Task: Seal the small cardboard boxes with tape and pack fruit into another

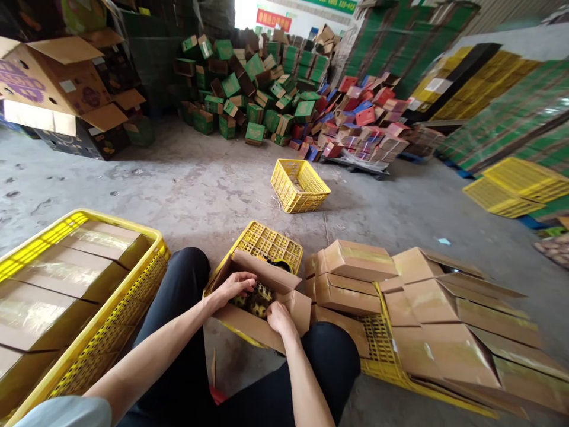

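Note:
An open brown cardboard box (249, 323) rests on a yellow plastic crate (271, 240) between my knees. Dark, yellow-speckled contents (258, 299) show inside it. My left hand (233, 284) reaches over the box's left side, fingers curled down onto the contents. My right hand (280, 317) sits at the box's near right edge, fingers bent against the contents and the flap. What either hand grips is hidden.
A yellow crate (111, 320) of taped brown boxes stands at my left. More sealed and open boxes (427, 314) lie on flat crates at my right. A lone yellow basket (300, 185) sits on the concrete floor ahead; piles of green and red boxes (284, 89) fill the back.

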{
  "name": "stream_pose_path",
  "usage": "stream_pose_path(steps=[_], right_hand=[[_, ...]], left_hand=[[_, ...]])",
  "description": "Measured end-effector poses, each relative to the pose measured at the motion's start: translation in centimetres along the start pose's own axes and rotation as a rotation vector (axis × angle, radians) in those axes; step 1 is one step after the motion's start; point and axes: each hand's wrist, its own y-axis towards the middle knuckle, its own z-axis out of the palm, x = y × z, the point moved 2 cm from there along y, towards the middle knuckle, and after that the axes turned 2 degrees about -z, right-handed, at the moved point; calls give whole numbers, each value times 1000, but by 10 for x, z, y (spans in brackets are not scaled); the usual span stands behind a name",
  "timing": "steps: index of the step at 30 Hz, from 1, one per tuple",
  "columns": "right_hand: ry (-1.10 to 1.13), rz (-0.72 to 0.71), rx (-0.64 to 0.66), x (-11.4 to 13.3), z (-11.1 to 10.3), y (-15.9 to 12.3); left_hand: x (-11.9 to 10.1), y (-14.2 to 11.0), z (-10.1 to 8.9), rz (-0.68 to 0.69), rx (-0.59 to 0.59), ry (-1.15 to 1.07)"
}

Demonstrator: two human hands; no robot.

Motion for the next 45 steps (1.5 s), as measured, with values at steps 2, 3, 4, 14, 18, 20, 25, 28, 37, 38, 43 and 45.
stream_pose_path(steps=[2,3,4,14,18,20,25,28,37,38,43,45], right_hand=[[45,-9,-34,2,-2,-3],[76,-21,-50,3,-3,-5],[112,-41,-68,4,-5,-6],[1103,-158,-208,-9,-41,-27],[1416,-132,-271,-8,-46,-30],[1455,-123,-281,-6,-47,-29],[1472,-141,-275,-3,-50,-31],[1452,-108,-213,0,-48,-32],[1410,-58,-147,5,-33,-30],[1427,-61,-159,5,-33,-29],[1533,-61,-185,1,-35,-27],[1564,-47,-183,1,-35,-27]], left_hand=[[-2,-2,0,0,4,-8],[-3,-3,0,2,5,-10],[-4,-3,0,4,6,-11],[-8,-2,1,78,-22,-56],[-13,-6,11,13,154,-230],[-16,-8,14,24,191,-288],[-22,-8,14,123,125,-329],[-22,-8,15,146,107,-317],[-23,-11,17,152,157,-244],[-24,-12,17,151,180,-251],[-25,-15,20,154,325,-325],[-25,-15,22,183,358,-340]])
